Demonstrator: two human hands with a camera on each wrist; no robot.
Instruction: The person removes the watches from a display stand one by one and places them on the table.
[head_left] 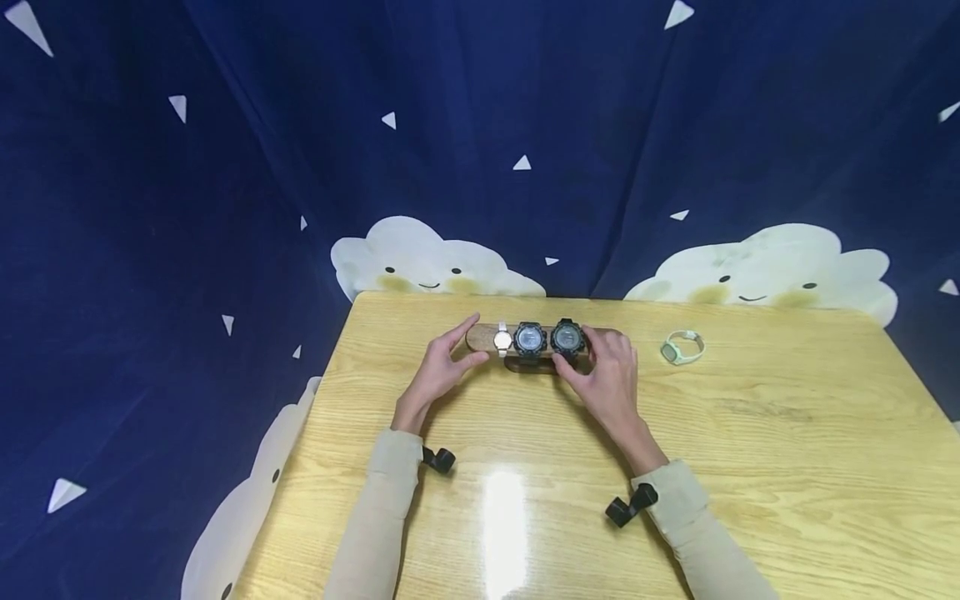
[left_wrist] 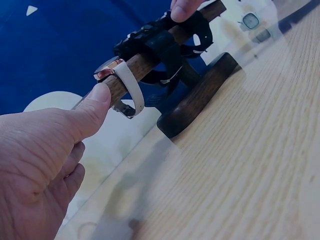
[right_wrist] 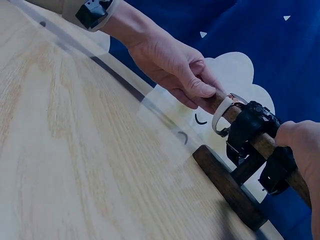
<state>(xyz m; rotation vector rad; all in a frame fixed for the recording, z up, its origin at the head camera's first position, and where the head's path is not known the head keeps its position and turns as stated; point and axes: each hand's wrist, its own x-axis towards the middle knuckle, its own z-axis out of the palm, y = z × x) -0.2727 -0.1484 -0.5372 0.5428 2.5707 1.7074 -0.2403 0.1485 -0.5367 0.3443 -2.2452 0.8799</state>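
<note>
A dark wooden watch stand bears three watches on its crossbar. Leftmost is a small watch with a white strap; beside it sit a black chunky watch and, farther right, a second black watch. My left hand holds the bar's left end, its thumb on the near side and the fingers partly hidden behind. With thumb and fingers, my right hand grips the second black watch on the bar. The stand's base rests on the table.
A pale green and white watch lies on the wooden table, right of the stand. Behind the table's far edge hangs a dark blue curtain with clouds and triangles. Each wrist wears a small black camera.
</note>
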